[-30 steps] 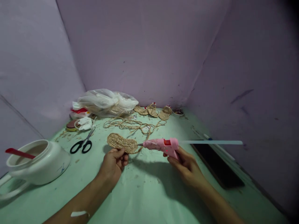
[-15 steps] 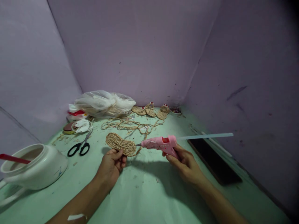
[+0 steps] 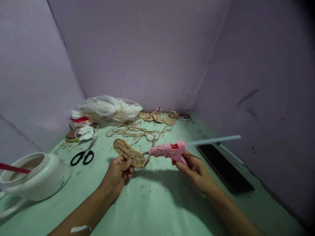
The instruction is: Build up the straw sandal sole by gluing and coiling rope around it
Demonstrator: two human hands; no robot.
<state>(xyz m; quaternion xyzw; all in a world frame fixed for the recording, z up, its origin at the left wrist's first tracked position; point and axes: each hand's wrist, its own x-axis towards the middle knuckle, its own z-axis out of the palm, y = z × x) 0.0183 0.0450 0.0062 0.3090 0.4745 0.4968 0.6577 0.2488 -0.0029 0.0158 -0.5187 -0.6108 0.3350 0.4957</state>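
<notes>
Two bare hands reach over one green tabletop (image 3: 145, 213). The left hand (image 3: 119, 172) pinches one coiled straw sole (image 3: 129, 153) by its near edge, thumb flat on top and the other fingers curled beneath. Most of the sole sits just beyond the thumb tip, one end pointing far left, the other reaching right past the fingers.

The right hand (image 3: 195, 172) is wrapped round the handle of one pink glue gun (image 3: 167, 150), fingers bent closely about the grip. One pale glue stick (image 3: 214, 140) sticks out behind it to the right. Its nozzle meets the sole's right edge or stops just beside it; I cannot tell which.

On the far side lie one tangle of straw cord (image 3: 133, 131), one plastic bag (image 3: 108, 109) and at least three small woven slippers (image 3: 170, 118). To the left are one pair of scissors (image 3: 85, 155) and, nearer, one white pot (image 3: 40, 180); to the right, one dark phone (image 3: 225, 168) and one pen (image 3: 230, 152).
</notes>
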